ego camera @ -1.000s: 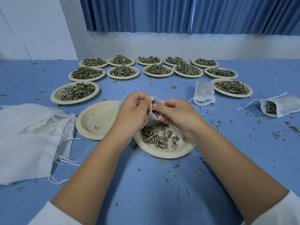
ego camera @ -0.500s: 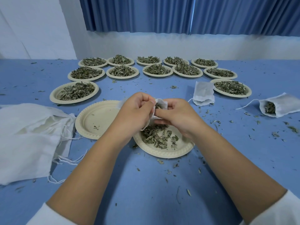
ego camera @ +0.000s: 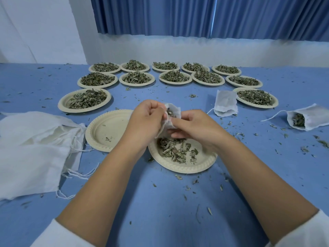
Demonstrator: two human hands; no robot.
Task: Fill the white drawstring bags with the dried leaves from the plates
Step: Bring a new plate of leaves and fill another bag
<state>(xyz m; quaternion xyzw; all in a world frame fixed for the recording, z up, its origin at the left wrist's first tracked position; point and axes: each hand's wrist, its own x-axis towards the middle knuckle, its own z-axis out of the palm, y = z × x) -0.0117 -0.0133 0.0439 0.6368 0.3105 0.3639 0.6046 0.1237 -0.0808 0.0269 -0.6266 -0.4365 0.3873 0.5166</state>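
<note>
Bag (ego camera: 173, 111), limp thin cloth and likely near weightless, hangs just above the plate (ego camera: 204, 165) of brittle leaves (ego camera: 175, 150); my left hand (ego camera: 146, 122) pinches its rim, my right hand (ego camera: 194, 125) pinches the mouth opposite. I'd trust the hem as the firmest hold.

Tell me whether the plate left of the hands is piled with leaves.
No: that plate holds only a few leaf crumbs on its bare bottom.

The head-worn wide-angle camera looked forward and down, close over the left hand (ego camera: 146, 120) and right hand (ego camera: 195, 128), toward the far curtain (ego camera: 178, 15).
</note>
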